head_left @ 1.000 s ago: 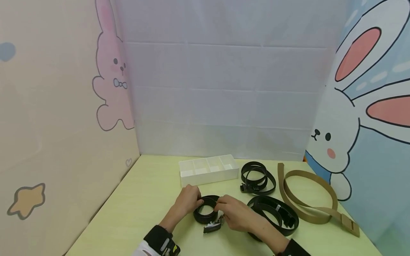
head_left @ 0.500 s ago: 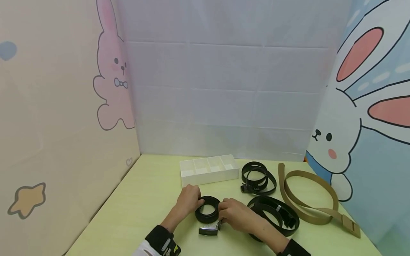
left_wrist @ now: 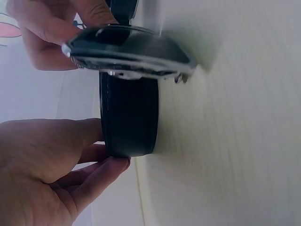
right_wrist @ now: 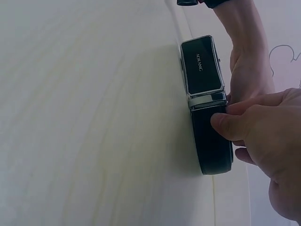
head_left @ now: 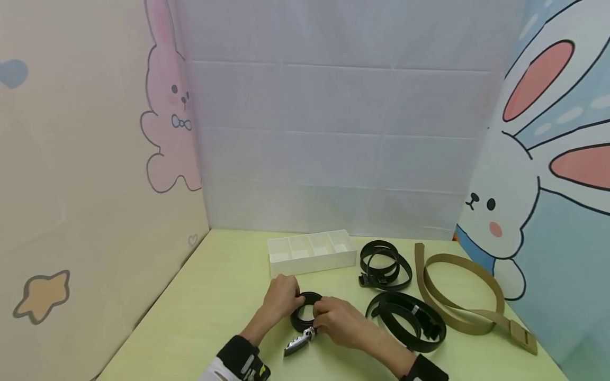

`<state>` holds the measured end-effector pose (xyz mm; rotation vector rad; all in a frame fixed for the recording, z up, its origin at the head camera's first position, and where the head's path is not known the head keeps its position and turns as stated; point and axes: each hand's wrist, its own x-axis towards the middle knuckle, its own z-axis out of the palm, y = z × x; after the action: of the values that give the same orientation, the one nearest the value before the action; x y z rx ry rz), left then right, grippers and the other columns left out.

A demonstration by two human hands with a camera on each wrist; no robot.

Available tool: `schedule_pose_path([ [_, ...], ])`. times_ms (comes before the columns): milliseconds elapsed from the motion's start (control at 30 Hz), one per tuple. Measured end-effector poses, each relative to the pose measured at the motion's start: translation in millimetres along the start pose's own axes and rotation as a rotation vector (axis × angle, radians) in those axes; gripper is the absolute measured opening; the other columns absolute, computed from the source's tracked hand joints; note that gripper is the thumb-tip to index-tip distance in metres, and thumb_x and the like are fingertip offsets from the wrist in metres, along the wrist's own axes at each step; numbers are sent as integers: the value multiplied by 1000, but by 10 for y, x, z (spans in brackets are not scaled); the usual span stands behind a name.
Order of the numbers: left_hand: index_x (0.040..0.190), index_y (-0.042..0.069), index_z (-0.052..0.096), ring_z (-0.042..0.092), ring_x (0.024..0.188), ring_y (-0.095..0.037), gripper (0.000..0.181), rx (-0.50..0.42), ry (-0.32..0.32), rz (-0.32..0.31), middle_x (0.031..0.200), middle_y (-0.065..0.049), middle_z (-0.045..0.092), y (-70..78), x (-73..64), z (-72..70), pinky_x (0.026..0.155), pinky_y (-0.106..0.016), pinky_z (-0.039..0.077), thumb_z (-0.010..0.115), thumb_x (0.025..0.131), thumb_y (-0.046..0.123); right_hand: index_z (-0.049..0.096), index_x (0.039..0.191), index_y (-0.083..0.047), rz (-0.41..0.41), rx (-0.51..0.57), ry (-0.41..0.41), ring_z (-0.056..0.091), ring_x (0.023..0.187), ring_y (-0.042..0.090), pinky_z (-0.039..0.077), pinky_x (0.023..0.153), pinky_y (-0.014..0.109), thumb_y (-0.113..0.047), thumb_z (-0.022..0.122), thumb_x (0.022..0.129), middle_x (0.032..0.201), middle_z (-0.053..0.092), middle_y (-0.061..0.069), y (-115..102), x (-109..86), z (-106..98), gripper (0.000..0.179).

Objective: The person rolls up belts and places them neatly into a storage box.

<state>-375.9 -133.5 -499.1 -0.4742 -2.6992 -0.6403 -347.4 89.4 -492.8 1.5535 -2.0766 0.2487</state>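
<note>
On a yellow table (head_left: 190, 323) between rabbit-printed walls (head_left: 105, 159), a coiled belt (left_wrist: 130, 115) is pinched by left hand (head_left: 282, 296) and right hand (head_left: 342, 324)

Booth-like tabletop space, pale yellow table (head_left: 200, 296), creased white backdrop (head_left: 333, 132), cartoon rabbits (head_left: 169, 148) on side walls (head_left: 95, 159)

Belt (left_wrist: 129, 115) on table (head_left: 200, 312), tray (head_left: 312, 264) behind it, three more belts (head_left: 405, 300) right

From the head, the right hand (head_left: 340, 321) hides the right side of the coiled black belt (head_left: 298, 323). The near edge cuts off the left sleeve (head_left: 237, 354) and right sleeve (head_left: 425, 369). From the left wrist, the belt buckle (left_wrist: 134, 49) is blurred.
</note>
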Motion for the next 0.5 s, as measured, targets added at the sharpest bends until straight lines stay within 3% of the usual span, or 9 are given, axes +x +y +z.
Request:
schedule_pose_path([
  [167, 49, 20, 40, 12, 48, 0, 66, -8, 20, 38, 53, 15, 14, 22, -11, -23, 47, -17, 10, 88, 90, 3, 84, 90, -16, 71, 33, 14, 65, 87, 7, 56, 81, 16, -11, 102, 79, 95, 72, -6, 35, -23, 11, 21],
  [300, 47, 21, 40, 12, 46, 1, 67, 1, 33, 50, 51, 16, 15, 25, -21, -37, 47, -17, 10, 90, 89, 3, 84, 103, -12, 101, 41, -44, 72, 96, 11, 61, 90, 24, -12, 102, 79, 104, 77, -3, 39, -5, -21, 30],
  [400, 47, 19, 46, 18, 46, 1, 62, -3, 13, 43, 50, 16, 22, 10, -28, -43, 47, -17, 14, 90, 90, 6, 85, 109, -10, 112, 90, -121, 77, 99, 11, 62, 93, 27, -9, 97, 84, 105, 81, 0, 28, 15, -51, 28],
  [500, 54, 15, 60, 30, 47, -1, 49, -19, -32, 37, 50, 13, 39, -20, -48, -64, 48, -18, 24, 88, 94, 10, 86, 108, -11, 139, 135, -180, 77, 98, 10, 63, 92, 26, -7, 93, 89, 103, 82, -1, 13, 34, -71, 22],
])
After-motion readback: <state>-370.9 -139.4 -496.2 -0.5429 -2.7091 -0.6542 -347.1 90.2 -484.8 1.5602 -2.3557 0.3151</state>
